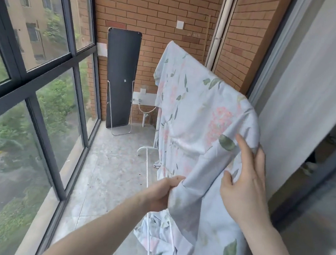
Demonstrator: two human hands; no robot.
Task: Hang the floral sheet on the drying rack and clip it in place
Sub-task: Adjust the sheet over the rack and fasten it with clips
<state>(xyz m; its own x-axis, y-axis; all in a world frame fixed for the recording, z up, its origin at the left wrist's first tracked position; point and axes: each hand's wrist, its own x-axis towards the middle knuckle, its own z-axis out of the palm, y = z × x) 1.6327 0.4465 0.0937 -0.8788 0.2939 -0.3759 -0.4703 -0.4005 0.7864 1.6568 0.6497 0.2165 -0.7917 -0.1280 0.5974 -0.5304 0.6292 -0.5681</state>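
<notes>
The floral sheet (193, 113), pale blue with pink flowers and green leaves, is draped over the top bar of the white drying rack (147, 166) and hangs down its near side, bunching on the floor. Only the rack's thin lower rail and one foot show; the rest is under the cloth. My left hand (164, 193) grips a fold of the sheet at its lower left edge. My right hand (244, 181) lies against the sheet higher up, fingers spread, fingertips curling over the cloth's near edge. No clip is visible.
A concrete balcony floor (105, 162) runs between dark-framed windows (42, 93) on the left and a sliding door with a white curtain (302, 100) on the right. A folded black panel on a metal stand (120, 76) leans on the brick wall, beside a tap and hose (142, 106).
</notes>
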